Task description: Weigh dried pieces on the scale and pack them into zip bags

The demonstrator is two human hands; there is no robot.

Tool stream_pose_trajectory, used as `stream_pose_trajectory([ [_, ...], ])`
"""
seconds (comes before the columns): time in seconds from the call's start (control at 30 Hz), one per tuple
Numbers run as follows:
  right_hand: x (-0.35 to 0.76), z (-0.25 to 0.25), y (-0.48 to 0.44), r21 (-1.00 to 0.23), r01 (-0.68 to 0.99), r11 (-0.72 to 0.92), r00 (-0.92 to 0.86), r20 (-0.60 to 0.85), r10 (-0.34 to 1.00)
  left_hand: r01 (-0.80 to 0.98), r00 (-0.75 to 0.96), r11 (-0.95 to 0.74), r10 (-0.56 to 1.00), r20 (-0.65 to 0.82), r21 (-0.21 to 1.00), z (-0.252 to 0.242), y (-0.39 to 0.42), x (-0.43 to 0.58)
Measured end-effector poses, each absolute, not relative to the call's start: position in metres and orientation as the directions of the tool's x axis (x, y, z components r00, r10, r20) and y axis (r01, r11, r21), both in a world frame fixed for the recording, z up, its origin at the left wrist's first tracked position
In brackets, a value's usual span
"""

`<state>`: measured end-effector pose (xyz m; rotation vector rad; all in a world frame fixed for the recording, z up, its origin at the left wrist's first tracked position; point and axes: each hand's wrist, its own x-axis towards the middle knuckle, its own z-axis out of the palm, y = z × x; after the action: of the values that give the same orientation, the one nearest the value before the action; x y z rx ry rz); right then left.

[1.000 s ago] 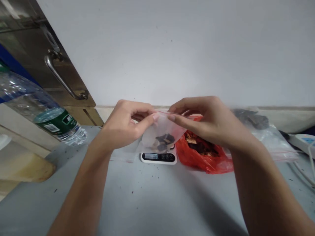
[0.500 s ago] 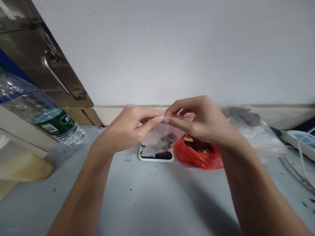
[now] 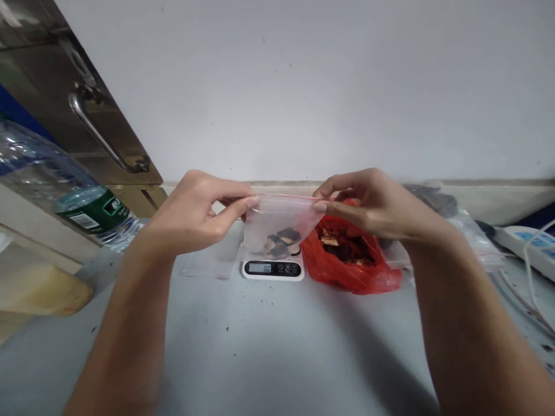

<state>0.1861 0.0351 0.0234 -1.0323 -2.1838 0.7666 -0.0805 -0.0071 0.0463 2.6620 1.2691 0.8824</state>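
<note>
A clear zip-lock bag (image 3: 277, 216) with a red line along its top hangs stretched between my two hands. Dark brown, dried-looking pieces (image 3: 281, 241) lie in its bottom. My left hand (image 3: 203, 211) pinches the bag's top left corner, while my right hand (image 3: 364, 202) pinches the top right one. Behind and below the bag stands a small white digital scale (image 3: 273, 277), its display reading 0.0. I cannot tell whether the bag touches it. Close by on the right, an open red plastic bag (image 3: 351, 280) holds more dark and orange-brown pieces.
Flat clear bags (image 3: 208, 260) lie left of the scale. More clear bags with dark contents (image 3: 433, 199) sit at the right, near a white device (image 3: 529, 242) with a cable. A water bottle (image 3: 91, 202) and a plastic container (image 3: 43, 283) stand left. A wall (image 3: 303, 92) rises behind.
My hands have moved apart, pulling the zip-lock bag's top edge straight. The bag now hangs upright rather than slanted, and the scale's display shows clearly.
</note>
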Motion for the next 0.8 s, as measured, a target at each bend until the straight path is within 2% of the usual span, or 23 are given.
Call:
stream_pose_trajectory([
  [0.07,0.19,0.022,0.039,-0.667,0.529,0.525,-0.513,0.242,0.824,0.694,0.508,-0.658,0.735,0.45,0.291,0.045,-0.005,-0.078],
  [0.23,0.189,0.024,0.042,-0.55,0.643,0.533,-0.456,0.285,0.843,0.735,0.503,-0.627,0.76,0.411,0.259,0.044,-0.001,-0.075],
  [0.4,0.197,0.029,0.035,-0.562,0.672,0.482,-0.378,0.299,0.876,0.744,0.47,-0.634,0.72,0.51,0.21,0.051,0.0,-0.071],
  [0.47,0.202,0.032,0.03,-0.573,0.653,0.495,-0.407,0.286,0.867,0.709,0.521,-0.685,0.667,0.533,0.166,0.052,0.0,-0.06],
  [0.57,0.212,0.039,0.026,-0.578,0.588,0.566,-0.555,0.221,0.802,0.644,0.588,-0.76,0.565,0.58,0.088,0.049,-0.001,-0.029],
  [0.67,0.228,0.049,0.024,-0.578,0.506,0.64,-0.685,0.182,0.706,0.626,0.538,-0.78,0.427,0.727,-0.005,0.047,-0.003,0.011],
  [0.73,0.246,0.056,0.023,-0.592,0.513,0.622,-0.621,0.245,0.745,0.634,0.442,-0.772,0.326,0.836,-0.034,0.047,-0.006,0.034],
  [0.8,0.268,0.058,0.02,-0.62,0.559,0.551,-0.421,0.36,0.833,0.624,0.362,-0.781,0.299,0.883,0.009,0.046,-0.006,0.047],
])
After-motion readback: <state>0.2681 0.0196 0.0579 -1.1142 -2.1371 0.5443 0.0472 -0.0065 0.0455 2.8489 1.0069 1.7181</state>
